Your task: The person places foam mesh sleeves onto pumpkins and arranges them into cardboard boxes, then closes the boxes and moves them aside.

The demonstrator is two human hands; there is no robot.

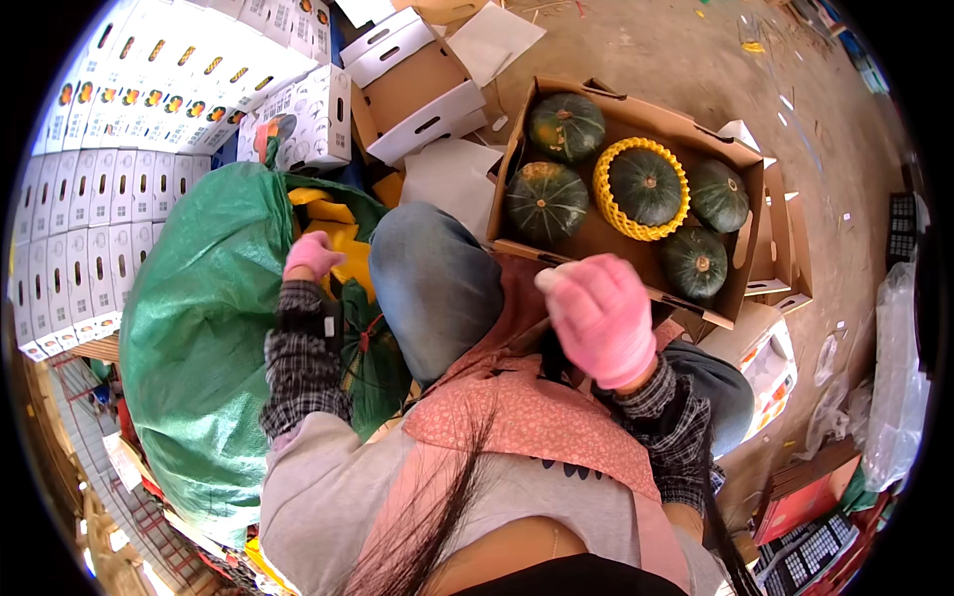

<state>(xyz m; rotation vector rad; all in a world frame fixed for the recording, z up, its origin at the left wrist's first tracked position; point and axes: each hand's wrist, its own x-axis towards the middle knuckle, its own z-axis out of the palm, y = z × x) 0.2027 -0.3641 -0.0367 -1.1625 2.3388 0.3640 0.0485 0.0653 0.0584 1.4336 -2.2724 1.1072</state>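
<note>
My left hand (pixel 316 255), in a pink glove, reaches to the mouth of a big green woven sack (pixel 209 298), beside yellow foam netting (pixel 358 261); whether its fingers grip any is unclear. Gloved in pink too, my right hand (pixel 596 316) is raised near my lap by the close edge of a cardboard box (pixel 727 309). Its fingers are curled with a pale tip showing, and I cannot tell if it holds something. Several dark green squashes lie in the box. One squash (pixel 645 186), near the middle, has a yellow foam net (pixel 605 186) around it.
White printed cartons (pixel 112 186) are stacked at the left. An open white carton (pixel 425 89) and loose cardboard sheets (pixel 496 41) lie beyond my knees. More open boxes (pixel 775 231) stand right of the squash box. Clear plastic wrapping (pixel 891 387) and black crates (pixel 809 551) are at the far right.
</note>
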